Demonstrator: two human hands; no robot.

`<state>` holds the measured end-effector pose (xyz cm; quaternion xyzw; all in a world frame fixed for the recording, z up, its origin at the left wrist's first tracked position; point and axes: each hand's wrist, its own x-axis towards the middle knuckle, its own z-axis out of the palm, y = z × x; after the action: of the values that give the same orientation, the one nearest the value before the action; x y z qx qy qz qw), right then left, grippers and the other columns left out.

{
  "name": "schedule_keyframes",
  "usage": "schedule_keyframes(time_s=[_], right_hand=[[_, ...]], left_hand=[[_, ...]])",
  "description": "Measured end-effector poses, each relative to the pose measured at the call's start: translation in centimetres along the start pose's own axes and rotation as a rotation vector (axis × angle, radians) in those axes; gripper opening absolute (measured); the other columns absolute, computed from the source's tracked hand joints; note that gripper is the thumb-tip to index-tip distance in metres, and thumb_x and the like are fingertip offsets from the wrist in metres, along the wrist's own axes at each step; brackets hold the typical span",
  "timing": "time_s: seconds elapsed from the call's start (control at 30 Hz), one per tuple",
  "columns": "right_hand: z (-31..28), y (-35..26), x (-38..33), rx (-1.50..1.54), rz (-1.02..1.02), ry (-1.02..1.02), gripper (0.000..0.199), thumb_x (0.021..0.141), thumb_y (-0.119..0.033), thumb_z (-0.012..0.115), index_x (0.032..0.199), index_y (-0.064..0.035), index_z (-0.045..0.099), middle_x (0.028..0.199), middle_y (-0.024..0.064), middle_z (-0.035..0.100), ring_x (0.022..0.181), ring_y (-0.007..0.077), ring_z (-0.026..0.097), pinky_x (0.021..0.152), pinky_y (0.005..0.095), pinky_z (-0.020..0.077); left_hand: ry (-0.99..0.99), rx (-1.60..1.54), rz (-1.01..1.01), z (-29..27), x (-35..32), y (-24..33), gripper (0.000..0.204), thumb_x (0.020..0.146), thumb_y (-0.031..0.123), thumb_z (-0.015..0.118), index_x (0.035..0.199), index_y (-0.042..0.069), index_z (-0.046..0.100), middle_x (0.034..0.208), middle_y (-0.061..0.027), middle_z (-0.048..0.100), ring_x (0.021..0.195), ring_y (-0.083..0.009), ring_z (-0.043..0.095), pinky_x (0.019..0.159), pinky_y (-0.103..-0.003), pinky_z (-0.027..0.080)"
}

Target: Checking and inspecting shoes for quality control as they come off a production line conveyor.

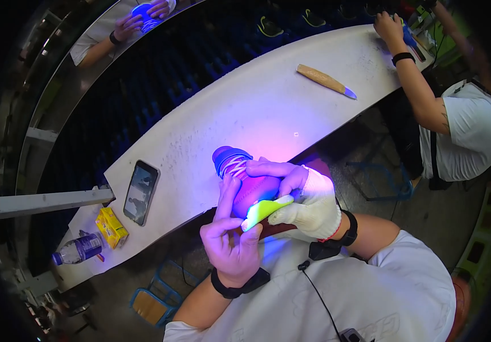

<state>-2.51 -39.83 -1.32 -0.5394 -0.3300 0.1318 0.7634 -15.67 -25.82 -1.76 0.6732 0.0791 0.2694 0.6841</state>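
While left hand [234, 249] and right hand [314, 205] hold shoe [258, 187] and strip [261, 211], the table [183, 139] leftward bears a labelled bottle [78, 249].

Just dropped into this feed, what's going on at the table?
A person holds a laced shoe in both hands, the left hand bare, the right hand partly covered by a white glove. Both also grip a curved yellow-green piece at the shoe's near end; whether it is fastened there isn't clear. On the white table lie a phone to the left and a tan-handled knife toward the far right, near a co-worker.
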Motion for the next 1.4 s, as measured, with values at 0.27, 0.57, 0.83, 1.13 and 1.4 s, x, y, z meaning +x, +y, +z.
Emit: schedule_keyframes(time_s=[0.27,0.57,0.83,1.13,1.4], right_hand=[[-1.1,-0.9,0.1,-0.129,0.164,-0.175,0.033,0.077,-0.012,0.094,0.093,-0.0050,0.066,0.139,0.0260,0.069,0.135,0.0409,0.064,0.119,0.0520,0.0447],[-0.4,1.2,2.1,-0.484,-0.190,-0.174,0.045,0.069,-0.036,0.100,0.090,-0.0069,0.073,0.122,0.0149,0.076,0.103,0.0317,0.078,0.087,0.0400,0.0646],[-0.1,4.7,2.8,-0.652,-0.384,-0.298,0.034,0.080,-0.036,0.083,0.093,-0.0084,0.070,0.116,0.0139,0.069,0.100,0.0378,0.068,0.080,0.0475,0.0601],[-0.4,4.6,3.1,-0.717,-0.395,-0.372,0.040,0.067,-0.043,0.089,0.077,-0.0110,0.066,0.105,0.0097,0.067,0.085,0.0294,0.064,0.066,0.0420,0.0563],[0.7,9.2,3.6,-0.569,-0.427,-0.243,0.060,0.066,-0.051,0.094,0.086,-0.0060,0.059,0.120,0.0197,0.068,0.100,0.0419,0.070,0.090,0.0548,0.0585]], left_hand=[[-0.042,-0.016,0.094,-0.1,1.9,1.7,0.035,0.101,0.021,0.077,0.113,0.002,0.050,0.141,-0.0354,0.061,0.143,-0.0466,0.054,0.124,-0.057,0.034],[-0.114,0.209,0.035,-1.8,4.2,2.9,0.036,0.111,0.037,0.056,0.125,0.003,0.056,0.134,-0.0270,0.060,0.134,-0.0383,0.056,0.118,-0.056,0.041],[-0.302,0.385,-0.038,-5.8,7.0,4.8,0.053,0.091,0.042,0.083,0.113,0.000,0.059,0.118,-0.0301,0.076,0.132,-0.0495,0.063,0.120,-0.063,0.041],[-0.479,0.593,0.130,-7.1,7.0,3.7,0.068,0.063,0.035,0.104,0.111,0.003,0.068,0.113,-0.0226,0.080,0.121,-0.0498,0.071,0.111,-0.061,0.052],[-0.387,0.412,0.066,-9.5,5.5,2.2,0.047,0.073,0.009,0.097,0.109,0.004,0.067,0.119,-0.0248,0.078,0.127,-0.0506,0.068,0.114,-0.064,0.048]])
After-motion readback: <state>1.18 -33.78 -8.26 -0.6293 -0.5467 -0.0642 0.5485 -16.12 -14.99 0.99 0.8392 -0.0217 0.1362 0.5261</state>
